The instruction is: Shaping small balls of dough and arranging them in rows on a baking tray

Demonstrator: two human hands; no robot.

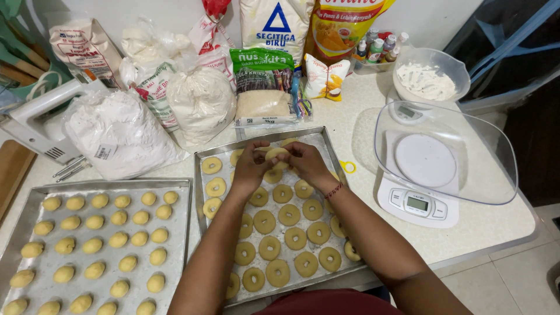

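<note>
Dough ring (276,155) between both hands (279,165)

Both hands, left hand (249,169) and right hand (307,163), work over the ring tray (204,181), its floor packed with dough rings (290,214). The ball tray (175,185) lies just beside on the left. Flour bags (119,134) wall off the back. The scale (421,201) with its clear bowl (484,151) crowds the right. A bare counter strip (357,134) runs between ring tray and scale.

Dough rings (282,227) in right tray (324,142); balls (93,245) in left tray (185,188); scale (420,204) right.
</note>
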